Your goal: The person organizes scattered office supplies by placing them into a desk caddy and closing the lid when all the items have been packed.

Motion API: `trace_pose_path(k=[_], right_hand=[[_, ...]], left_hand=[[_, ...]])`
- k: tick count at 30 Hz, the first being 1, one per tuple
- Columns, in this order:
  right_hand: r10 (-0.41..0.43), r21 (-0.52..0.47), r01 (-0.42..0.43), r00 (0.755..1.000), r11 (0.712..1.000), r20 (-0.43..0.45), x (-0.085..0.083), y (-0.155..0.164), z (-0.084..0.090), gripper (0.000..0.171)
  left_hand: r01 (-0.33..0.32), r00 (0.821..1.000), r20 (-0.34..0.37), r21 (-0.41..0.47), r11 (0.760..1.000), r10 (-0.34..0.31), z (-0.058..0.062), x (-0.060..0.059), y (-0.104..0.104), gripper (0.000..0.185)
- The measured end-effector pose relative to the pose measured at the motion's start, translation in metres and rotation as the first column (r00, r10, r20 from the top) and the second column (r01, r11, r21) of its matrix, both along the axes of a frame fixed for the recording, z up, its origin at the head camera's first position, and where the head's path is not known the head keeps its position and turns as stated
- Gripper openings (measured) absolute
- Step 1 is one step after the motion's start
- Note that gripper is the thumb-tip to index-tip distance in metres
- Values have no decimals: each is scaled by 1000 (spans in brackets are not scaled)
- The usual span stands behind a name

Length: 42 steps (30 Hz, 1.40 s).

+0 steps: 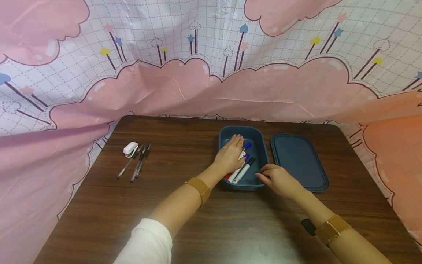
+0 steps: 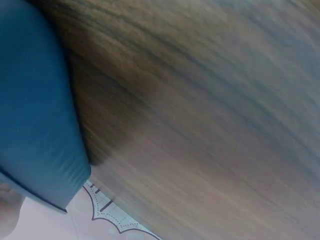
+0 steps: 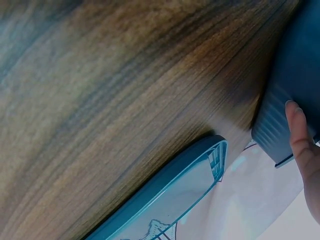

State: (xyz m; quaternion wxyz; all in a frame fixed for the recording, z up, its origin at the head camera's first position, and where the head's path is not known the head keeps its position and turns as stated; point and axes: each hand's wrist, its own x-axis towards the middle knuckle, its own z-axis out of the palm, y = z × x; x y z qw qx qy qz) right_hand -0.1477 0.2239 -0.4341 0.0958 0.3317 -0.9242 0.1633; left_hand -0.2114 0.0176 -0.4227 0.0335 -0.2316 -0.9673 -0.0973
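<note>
Right hand (image 1: 278, 179) is resting relaxed fingers against the blue box (image 1: 260, 146) at its near right corner, steadying it. Left hand (image 1: 229, 156), grip flat and apart, is setting markers (image 1: 243, 171) inside; loading step looks underway. Next likely calls for fetching the pens (image 1: 138, 161) near the counter's (image 1: 184, 223) left edge.

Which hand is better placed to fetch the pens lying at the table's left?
Left, probably. The left hand rests inside the blue box on the markers, nearer the pens; the right hand touches the box's near right corner.

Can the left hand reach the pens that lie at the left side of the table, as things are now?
Probably yes. The left hand is inside the blue box on the markers, and only bare table lies between it and the pens.
</note>
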Motion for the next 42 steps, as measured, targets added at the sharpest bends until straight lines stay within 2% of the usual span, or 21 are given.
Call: trace_pose_path(k=[15,20,28,33,38,42], right_hand=[[2,-12,-2,1000,1000,-16,-1,0,-2,20],[8,-24,-9,1000,1000,-26,-2,0,-1,20],[5,-15,-5,1000,1000,6,-2,1,2,21],[3,-14,-3,1000,1000,19,-2,0,2,22],[11,-17,-11,1000,1000,17,-1,0,1,22],[18,-20,-18,1000,1000,12,-1,0,0,22]], left_hand=[[-39,999,-17,60,997,40,18,-15,-44,69],[-64,996,-59,70,996,68,23,-19,-62,65],[-109,984,-130,107,988,123,31,-24,-95,61],[-129,976,-161,120,984,148,33,-26,-117,61],[-151,971,-166,122,981,170,33,-25,-142,60],[-195,966,-151,119,974,211,31,-24,-164,59]])
